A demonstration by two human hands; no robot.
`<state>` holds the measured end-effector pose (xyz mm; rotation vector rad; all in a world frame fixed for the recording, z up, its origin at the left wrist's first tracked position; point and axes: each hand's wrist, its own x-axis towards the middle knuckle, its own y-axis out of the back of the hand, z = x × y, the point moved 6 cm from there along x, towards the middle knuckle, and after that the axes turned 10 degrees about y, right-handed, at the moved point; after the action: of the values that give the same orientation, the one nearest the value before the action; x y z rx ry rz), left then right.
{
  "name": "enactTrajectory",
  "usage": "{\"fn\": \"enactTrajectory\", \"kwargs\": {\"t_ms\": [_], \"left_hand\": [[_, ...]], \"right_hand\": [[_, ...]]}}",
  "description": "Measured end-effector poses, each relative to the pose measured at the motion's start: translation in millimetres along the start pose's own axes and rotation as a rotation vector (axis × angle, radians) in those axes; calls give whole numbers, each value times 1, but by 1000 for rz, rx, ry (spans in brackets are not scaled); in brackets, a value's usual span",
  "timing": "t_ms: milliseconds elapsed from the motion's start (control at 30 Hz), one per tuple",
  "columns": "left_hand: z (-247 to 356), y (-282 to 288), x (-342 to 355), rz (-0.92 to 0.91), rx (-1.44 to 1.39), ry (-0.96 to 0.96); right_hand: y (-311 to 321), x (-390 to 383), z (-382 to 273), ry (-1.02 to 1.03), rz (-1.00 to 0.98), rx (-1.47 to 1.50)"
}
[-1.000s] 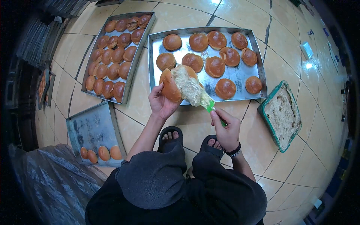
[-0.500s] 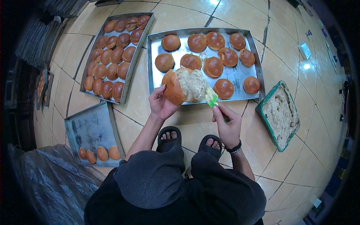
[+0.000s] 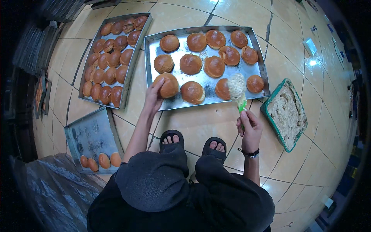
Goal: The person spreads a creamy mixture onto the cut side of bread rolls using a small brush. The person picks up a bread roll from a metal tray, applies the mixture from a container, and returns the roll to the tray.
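Note:
A round glossy brown bun (image 3: 169, 86) is in my left hand (image 3: 154, 96), at the near left corner of a metal tray (image 3: 247, 71). My fingers close round its left side; whether it rests on the tray I cannot tell. My right hand (image 3: 250, 129) grips the green handle of a spreader (image 3: 242, 104). Its blade is thickly coated with pale cream (image 3: 237, 86) and hangs over the tray's near edge, partly covering a bun (image 3: 222, 89) behind it. Beside the held bun lies another bun (image 3: 193, 92) with pale filling showing at its right edge. Several more buns fill the rows behind.
A green tub (image 3: 286, 116) of pale cream stands on the tiled floor to the right. At the left is a second tray (image 3: 133, 63) packed with buns. Nearer lies a third tray (image 3: 91, 133) with several small buns, next to a dark plastic sheet (image 3: 62, 189).
The opened, cream-covered bun no longer shows in my left hand, which now holds a closed-looking bun lower left on the tray. My right hand has drawn the spreader away to the right.

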<state>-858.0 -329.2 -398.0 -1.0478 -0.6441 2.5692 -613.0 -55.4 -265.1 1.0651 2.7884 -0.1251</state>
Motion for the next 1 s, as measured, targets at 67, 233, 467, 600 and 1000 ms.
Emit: {"fn": "enactTrajectory", "kwargs": {"t_ms": [67, 233, 467, 600, 1000], "left_hand": [[8, 36, 15, 334, 393, -63], [-3, -82, 13, 246, 1567, -692], [-46, -109, 69, -451, 2089, -182], [-37, -97, 75, -440, 1837, -135], [-28, -84, -4, -396, -130, 258]], "right_hand": [[9, 0, 7, -8, 18, 0], [52, -8, 14, 18, 116, -130], [27, -11, 17, -15, 24, -95], [24, -14, 18, -29, -50, -103], [-57, -18, 26, 11, -253, -70]]}}
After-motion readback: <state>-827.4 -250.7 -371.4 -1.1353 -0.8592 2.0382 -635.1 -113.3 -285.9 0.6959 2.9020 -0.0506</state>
